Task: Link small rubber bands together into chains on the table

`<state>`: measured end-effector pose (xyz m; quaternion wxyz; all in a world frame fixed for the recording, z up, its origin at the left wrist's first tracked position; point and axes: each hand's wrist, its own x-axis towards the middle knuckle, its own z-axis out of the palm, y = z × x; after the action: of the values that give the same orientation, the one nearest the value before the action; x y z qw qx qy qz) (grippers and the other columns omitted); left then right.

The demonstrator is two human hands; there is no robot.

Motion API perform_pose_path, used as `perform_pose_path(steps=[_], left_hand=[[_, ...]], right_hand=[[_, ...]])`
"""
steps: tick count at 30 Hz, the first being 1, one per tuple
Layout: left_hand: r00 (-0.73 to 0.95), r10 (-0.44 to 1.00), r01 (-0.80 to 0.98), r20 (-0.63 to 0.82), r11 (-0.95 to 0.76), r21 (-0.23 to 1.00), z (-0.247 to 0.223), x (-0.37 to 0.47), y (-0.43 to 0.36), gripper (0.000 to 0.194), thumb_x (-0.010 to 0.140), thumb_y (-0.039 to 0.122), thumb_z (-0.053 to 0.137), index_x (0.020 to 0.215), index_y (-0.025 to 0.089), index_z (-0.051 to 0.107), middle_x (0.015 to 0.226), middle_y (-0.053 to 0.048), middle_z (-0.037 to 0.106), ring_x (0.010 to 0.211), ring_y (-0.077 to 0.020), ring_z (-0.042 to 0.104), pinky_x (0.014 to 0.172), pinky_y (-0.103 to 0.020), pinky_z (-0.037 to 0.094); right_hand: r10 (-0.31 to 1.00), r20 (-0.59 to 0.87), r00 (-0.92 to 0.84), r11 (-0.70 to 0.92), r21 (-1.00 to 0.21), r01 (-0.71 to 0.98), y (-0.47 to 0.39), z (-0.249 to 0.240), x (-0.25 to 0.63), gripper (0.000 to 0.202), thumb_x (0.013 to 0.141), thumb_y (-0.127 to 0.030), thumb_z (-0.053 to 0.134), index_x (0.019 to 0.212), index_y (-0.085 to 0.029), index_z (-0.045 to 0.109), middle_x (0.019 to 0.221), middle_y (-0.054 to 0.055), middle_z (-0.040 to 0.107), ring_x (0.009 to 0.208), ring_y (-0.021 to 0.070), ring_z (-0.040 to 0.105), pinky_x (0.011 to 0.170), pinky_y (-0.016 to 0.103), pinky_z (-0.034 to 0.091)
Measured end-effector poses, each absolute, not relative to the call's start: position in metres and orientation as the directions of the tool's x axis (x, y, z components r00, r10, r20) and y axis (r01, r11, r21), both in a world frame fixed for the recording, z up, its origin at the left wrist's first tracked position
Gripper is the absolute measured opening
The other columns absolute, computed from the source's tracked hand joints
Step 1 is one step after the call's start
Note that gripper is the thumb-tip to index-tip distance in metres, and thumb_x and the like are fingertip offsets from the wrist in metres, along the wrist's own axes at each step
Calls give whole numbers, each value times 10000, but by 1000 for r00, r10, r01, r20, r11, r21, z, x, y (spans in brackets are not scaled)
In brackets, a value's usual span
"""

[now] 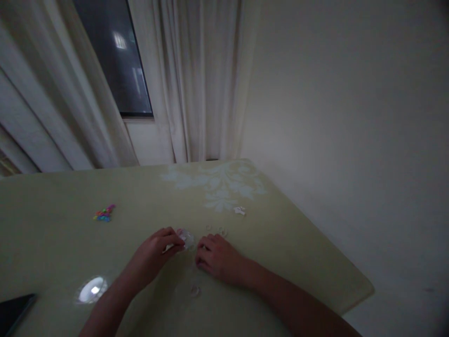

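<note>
Over the middle of the table, my left hand (163,245) pinches the edge of a small clear, crinkly plastic bag (187,238) with a hint of pink at its top. My right hand (215,257) rests low just right of the bag, its fingers curled down toward the tabletop; whatever lies under the fingertips is hidden. Behind the right hand lie small pale rings (223,231). Another clear ring (195,290) sits nearer to me, below both hands.
A little pile of bright coloured pieces (104,214) lies to the left. Small white pieces (240,211) are at the back right. A dark flat device (16,309) is at the lower left. The pale green table (287,243) borders a wall on the right and curtains (203,84) behind.
</note>
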<state>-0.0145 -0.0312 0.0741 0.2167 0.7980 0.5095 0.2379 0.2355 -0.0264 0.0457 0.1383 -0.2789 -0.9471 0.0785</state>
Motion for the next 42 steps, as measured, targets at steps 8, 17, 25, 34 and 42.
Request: perform_pose_path(steps=[8, 17, 25, 34, 42], left_hand=[[548, 808, 708, -218, -309, 634, 76, 22, -60, 185, 772, 170, 659, 851, 254, 804, 852, -8, 751, 777, -185, 674, 681, -247, 437], [581, 791, 675, -191, -337, 656, 68, 31, -66, 198, 798, 107, 549, 834, 224, 705, 922, -14, 707, 837, -187, 644, 742, -261, 431], [542, 836, 610, -86, -321, 724, 68, 29, -58, 132, 928, 192, 520, 863, 213, 632, 903, -24, 700, 826, -189, 629, 746, -277, 445], [385, 909, 475, 159, -343, 811, 65, 31, -46, 164, 966, 336, 586, 972, 241, 720, 897, -25, 758, 824, -186, 695, 755, -281, 511], [292, 929, 464, 229, -347, 815, 64, 39, -48, 175, 964, 319, 574, 922, 236, 722, 877, -34, 750, 838, -196, 687, 795, -305, 533]], right_hand=[[731, 325, -600, 679, -433, 593, 4, 54, 271, 51, 1015, -202, 614, 1000, -162, 642, 1038, 84, 625, 999, 216, 561, 922, 346, 451], [799, 199, -568, 563, -581, 588, 33, 56, 312, 10, 957, -154, 678, 951, -162, 679, 978, 47, 612, 904, 176, 578, 830, 294, 445], [779, 140, -611, 568, -570, 594, 27, 56, 311, 73, 881, -187, 778, 937, -168, 736, 1010, 55, 623, 929, 180, 609, 854, 289, 464], [752, 134, -646, 659, -193, 727, 24, 56, 289, 81, 909, -150, 628, 939, -120, 698, 989, 116, 642, 952, 238, 583, 877, 350, 472], [734, 240, -635, 673, -382, 633, 17, 64, 289, 46, 903, -132, 573, 899, -178, 576, 982, 94, 574, 974, 254, 520, 905, 396, 462]])
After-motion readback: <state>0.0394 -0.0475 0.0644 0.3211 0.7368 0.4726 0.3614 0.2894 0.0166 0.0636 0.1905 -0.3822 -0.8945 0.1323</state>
